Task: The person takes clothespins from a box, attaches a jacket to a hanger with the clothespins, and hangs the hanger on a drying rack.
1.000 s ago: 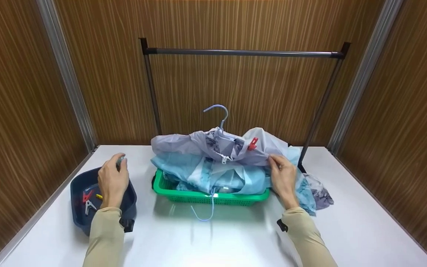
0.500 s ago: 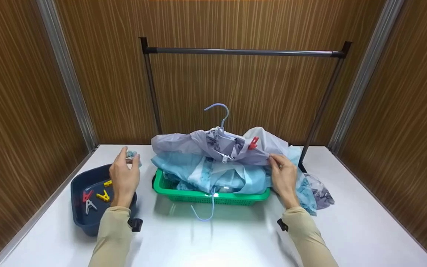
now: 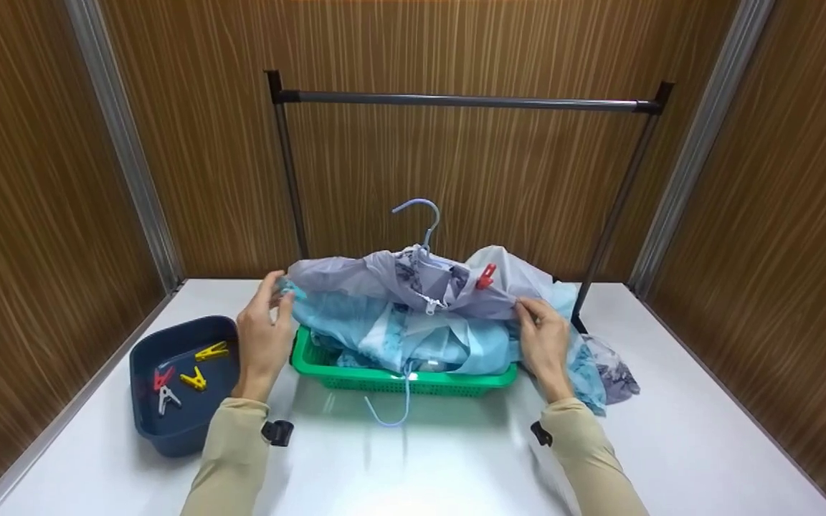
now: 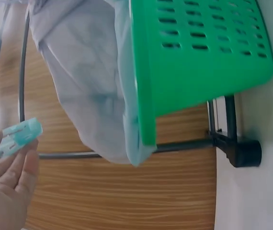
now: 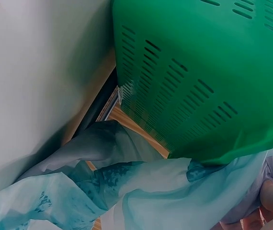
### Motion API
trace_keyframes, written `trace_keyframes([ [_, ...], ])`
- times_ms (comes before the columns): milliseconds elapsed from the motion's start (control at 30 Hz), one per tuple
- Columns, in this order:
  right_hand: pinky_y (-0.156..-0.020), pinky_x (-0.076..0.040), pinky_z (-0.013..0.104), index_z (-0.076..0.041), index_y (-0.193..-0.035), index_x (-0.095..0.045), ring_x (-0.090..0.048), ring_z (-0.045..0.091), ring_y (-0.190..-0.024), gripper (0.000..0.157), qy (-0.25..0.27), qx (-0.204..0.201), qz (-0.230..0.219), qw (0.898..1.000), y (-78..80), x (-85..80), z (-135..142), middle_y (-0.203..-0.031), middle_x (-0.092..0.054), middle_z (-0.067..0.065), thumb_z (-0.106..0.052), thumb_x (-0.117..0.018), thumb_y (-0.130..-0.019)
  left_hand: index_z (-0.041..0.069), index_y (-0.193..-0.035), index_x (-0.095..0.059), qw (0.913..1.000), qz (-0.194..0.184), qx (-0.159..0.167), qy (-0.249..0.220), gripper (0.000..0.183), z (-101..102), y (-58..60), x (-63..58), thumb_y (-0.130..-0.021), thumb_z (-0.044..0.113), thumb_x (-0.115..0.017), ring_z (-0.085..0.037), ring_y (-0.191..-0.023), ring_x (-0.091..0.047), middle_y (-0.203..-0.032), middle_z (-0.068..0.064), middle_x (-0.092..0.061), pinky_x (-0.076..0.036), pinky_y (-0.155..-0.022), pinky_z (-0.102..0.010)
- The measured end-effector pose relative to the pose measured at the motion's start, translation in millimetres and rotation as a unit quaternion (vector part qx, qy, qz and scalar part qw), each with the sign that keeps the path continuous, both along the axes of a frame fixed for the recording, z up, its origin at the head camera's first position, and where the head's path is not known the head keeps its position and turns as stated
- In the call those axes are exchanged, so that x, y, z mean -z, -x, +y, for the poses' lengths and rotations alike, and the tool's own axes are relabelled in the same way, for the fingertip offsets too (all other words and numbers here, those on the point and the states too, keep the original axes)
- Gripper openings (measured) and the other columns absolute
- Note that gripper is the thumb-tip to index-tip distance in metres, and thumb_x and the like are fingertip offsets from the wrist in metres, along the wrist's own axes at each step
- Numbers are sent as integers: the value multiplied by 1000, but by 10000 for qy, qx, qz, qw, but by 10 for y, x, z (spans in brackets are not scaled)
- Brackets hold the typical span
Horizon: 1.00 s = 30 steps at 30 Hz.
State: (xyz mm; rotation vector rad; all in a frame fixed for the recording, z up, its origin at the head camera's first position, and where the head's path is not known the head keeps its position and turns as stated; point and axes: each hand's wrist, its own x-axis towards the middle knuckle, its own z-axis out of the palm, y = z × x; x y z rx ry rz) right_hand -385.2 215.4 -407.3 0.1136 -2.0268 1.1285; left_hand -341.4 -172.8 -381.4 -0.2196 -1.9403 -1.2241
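My left hand (image 3: 265,344) pinches a light teal clothespin (image 4: 21,136) between thumb and fingers, just left of the lilac garment's end. The lilac garment (image 3: 355,276), with a white zipper at its collar, hangs on a hanger (image 3: 433,215) whose hook points up. A red clothespin (image 3: 486,276) is clipped on its right shoulder. With thumb and fingertips my right hand (image 3: 546,344) pinches the lilac cloth right of that clip. Beneath lies a pale blue garment (image 3: 341,315), draped over a green basket (image 3: 406,383); a second hanger hook (image 3: 404,408) dangles in front.
A dark blue bin (image 3: 148,423) at the left holds a red, a white and two yellow clothespins (image 3: 193,378). Behind the basket stands a dark metal rack (image 3: 463,101). Patterned cloth (image 3: 617,376) spills onto the white table (image 3: 355,473) at the right.
My left hand has moved right, from over the blue bin to the garment's left end, carrying the teal clothespin. My right hand keeps its pinch in about the same place.
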Motion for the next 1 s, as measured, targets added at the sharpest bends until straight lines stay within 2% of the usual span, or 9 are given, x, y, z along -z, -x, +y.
trace_keyframes([
  [267, -73, -47, 23, -5, -99, -77, -67, 21, -86, 13, -156, 31, 207, 9997, 13, 21, -13, -96, -75, 9, -9, -67, -92, -2, -136, -53, 9976, 418, 545, 117, 38, 224, 56, -15, -99, 6, -56, -36, -112, -65, -127, -23, -62, -54, -90, -49],
  [467, -75, -48, 24, -5, -100, -77, -68, 21, -88, 13, -144, 21, 262, 9996, 15, 13, 4, -97, -75, 9, -8, -67, -92, -2, -129, -59, 9960, 679, 499, 309, 33, 342, 161, -71, -98, 7, -59, -29, -102, -68, -114, -16, -70, -56, -83, -45],
  [567, -74, -48, 24, -4, -100, -77, -68, 21, -87, 13, -103, 54, 216, 9997, 11, 4, 22, -98, -75, 10, -8, -67, -92, 1, -124, -63, 9948, 832, 510, 294, 29, 385, 217, -131, -96, 9, -61, -24, -98, -69, -109, -11, -72, -56, -84, -41],
  [700, -73, -47, 22, -5, -100, -77, -67, 20, -86, 14, -62, 43, 114, 9999, 0, 1, 36, -98, -75, 9, -9, -67, -93, 4, -116, -69, 9933, 1035, 459, 230, 24, 424, 275, -191, -93, 8, -66, -21, -93, -71, -103, -8, -75, -57, -81, -41],
  [800, -73, -46, 20, -6, -100, -77, -66, 19, -86, 14, -33, 8, 18, 10000, -7, 0, 37, -99, -75, 9, -10, -66, -94, 4, -113, -72, 9931, 1104, 382, 127, 23, 437, 303, -222, -90, 7, -70, -20, -89, -71, -101, -8, -76, -57, -75, -35],
  [900, -73, -46, 20, -6, -101, -77, -66, 18, -87, 15, -4, -52, -99, 9999, -11, -11, 33, -100, -74, 9, -12, -65, -94, 6, -111, -74, 9927, 1148, 369, -32, 23, 437, 322, -254, -88, 7, -72, -19, -85, -71, -99, -7, -76, -55, -71, -24],
  [967, -74, -46, 20, -6, -101, -77, -66, 17, -88, 15, 15, -77, -171, 9998, -11, -23, 35, -101, -74, 8, -13, -65, -95, 6, -109, -75, 9913, 1242, 417, -104, 22, 441, 340, -287, -87, 6, -73, -19, -84, -72, -98, -8, -76, -53, -68, -16],
  [1000, -74, -46, 20, -6, -101, -77, -66, 17, -88, 15, 23, -79, -150, 9999, -11, -28, 37, -100, -74, 8, -12, -65, -95, 6, -109, -75, 9902, 1311, 469, -115, 21, 445, 351, -307, -87, 5, -72, -20, -83, -72, -97, -8, -76, -53, -68, -16],
])
